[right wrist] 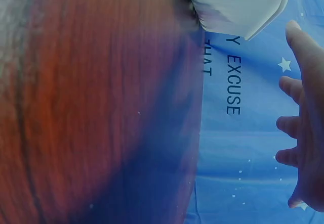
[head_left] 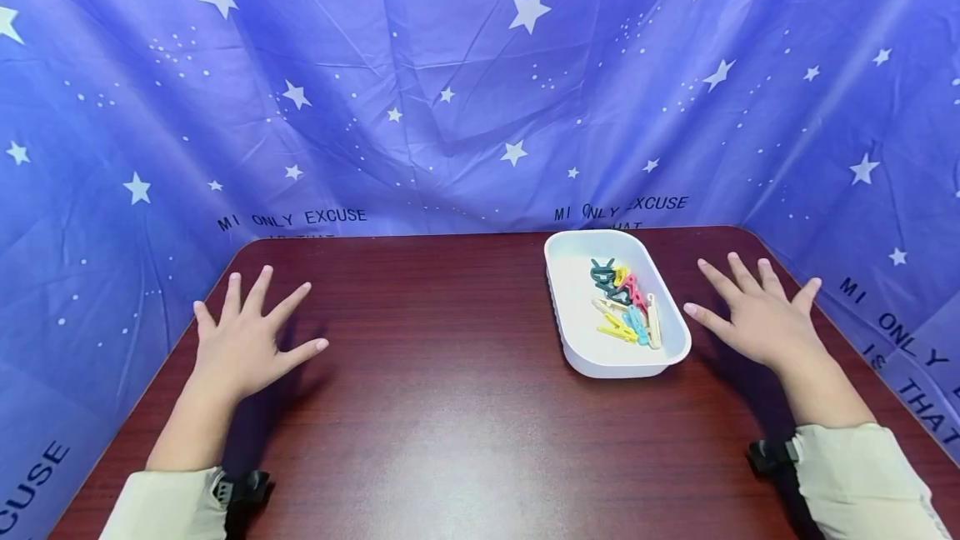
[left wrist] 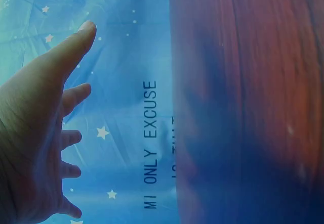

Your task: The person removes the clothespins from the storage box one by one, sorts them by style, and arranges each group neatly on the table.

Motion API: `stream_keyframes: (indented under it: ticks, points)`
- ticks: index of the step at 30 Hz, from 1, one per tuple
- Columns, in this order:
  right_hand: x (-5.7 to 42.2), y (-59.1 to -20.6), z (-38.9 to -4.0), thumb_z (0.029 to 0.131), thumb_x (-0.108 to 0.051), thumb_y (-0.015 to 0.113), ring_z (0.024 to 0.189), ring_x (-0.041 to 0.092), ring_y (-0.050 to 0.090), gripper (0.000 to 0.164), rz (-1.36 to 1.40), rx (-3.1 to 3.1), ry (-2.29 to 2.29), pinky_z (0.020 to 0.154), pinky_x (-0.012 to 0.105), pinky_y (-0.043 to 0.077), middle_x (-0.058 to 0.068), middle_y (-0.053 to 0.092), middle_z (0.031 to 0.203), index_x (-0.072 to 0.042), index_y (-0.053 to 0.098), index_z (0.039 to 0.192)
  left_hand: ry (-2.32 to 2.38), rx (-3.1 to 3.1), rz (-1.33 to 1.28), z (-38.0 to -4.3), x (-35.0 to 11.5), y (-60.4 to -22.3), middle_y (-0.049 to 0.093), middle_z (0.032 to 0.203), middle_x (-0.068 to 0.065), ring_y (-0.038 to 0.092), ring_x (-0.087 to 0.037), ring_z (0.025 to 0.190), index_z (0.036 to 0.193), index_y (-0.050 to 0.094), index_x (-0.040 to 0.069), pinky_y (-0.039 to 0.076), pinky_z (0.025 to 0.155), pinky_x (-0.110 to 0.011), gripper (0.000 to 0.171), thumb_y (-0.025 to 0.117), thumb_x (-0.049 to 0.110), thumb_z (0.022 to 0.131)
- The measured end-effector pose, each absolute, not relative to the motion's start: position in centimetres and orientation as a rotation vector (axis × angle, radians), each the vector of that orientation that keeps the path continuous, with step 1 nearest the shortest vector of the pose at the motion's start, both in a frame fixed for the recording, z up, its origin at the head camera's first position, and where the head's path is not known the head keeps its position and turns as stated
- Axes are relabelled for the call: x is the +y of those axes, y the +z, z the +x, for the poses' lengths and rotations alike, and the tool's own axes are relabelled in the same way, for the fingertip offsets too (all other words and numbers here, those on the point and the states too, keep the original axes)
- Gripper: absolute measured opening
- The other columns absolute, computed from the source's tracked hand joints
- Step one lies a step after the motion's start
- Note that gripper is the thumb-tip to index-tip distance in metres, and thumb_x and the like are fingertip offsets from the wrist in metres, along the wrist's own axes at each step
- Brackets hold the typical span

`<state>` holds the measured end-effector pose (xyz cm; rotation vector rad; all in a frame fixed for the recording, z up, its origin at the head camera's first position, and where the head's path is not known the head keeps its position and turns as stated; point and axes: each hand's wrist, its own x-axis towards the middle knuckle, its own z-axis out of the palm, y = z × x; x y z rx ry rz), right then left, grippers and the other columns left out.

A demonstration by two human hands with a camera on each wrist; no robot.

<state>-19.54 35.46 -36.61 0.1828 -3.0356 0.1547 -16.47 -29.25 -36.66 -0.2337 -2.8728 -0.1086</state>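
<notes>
Head view shows both hands spread wide with straight fingers, holding nothing: the left hand (head_left: 243,348) is over the left part of the table (head_left: 420,373), and the right hand (head_left: 768,319) is over the right part, their shadows falling on the wood. The right thumb points at a white tray (head_left: 579,319) just beside it; the right wrist view shows a gap between thumb tip and tray. The left hand is well apart from the tray. Small plastic clips (head_left: 636,325), in dark green, yellow, red, blue and cream, lie bunched toward the tray's right side. Pale sleeves (head_left: 862,473) cover the forearms, with a black device (head_left: 247,490) at each wrist. Behind the table hangs a blue-purple curtain (head_left: 450,48) printed with white stars and black lettering.
</notes>
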Motion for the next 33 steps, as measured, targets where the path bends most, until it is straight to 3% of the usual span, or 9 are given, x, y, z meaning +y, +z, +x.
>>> stream_keyframes:
  ticks: [7,14,25,33]
  points:
    - [35.4,-36.3,-19.8,0.094,-0.065,0.042,0.137,0.06,-0.002,0.081,0.194,-3.033,0.161,0.086,0.074,-0.03,0.029,0.011,0.157,-0.023,0.015,0.157,-0.124,-2.879,-0.256,-17.2,-28.2,-36.4,0.013,0.16,-0.02,-0.008,-0.05,0.143,0.151,0.035,0.034,-0.008,0.095,-0.082,0.087,0.056,0.077,0.078]
    - [35.1,-36.2,-19.8,0.094,-0.064,0.044,0.137,0.061,0.003,0.08,0.211,-3.037,0.231,0.088,0.077,-0.025,0.03,0.013,0.156,-0.024,0.016,0.157,-0.171,-2.879,-0.281,-17.7,-26.9,-36.2,0.013,0.16,-0.018,-0.003,-0.052,0.143,0.151,0.034,0.037,-0.003,0.094,-0.084,0.088,0.056,0.079,0.077]
    - [35.1,-36.5,-20.1,0.097,-0.047,0.053,0.136,0.061,0.009,0.071,0.35,-2.96,0.533,0.099,0.08,-0.004,0.034,0.015,0.154,-0.017,0.025,0.155,-0.321,-2.885,-0.362,-18.8,-25.0,-36.1,0.017,0.16,-0.016,0.007,-0.055,0.141,0.151,0.033,0.041,0.004,0.093,-0.085,0.088,0.061,0.076,0.075]
    - [35.0,-36.9,-20.4,0.097,-0.035,0.059,0.14,0.053,0.015,0.074,0.431,-2.938,0.866,0.1,0.076,0.018,0.032,0.016,0.155,-0.014,0.022,0.156,-0.456,-2.888,-0.443,-19.6,-23.7,-36.3,0.012,0.162,-0.013,0.003,-0.049,0.144,0.151,0.029,0.046,0.004,0.095,-0.084,0.087,0.064,0.073,0.076]
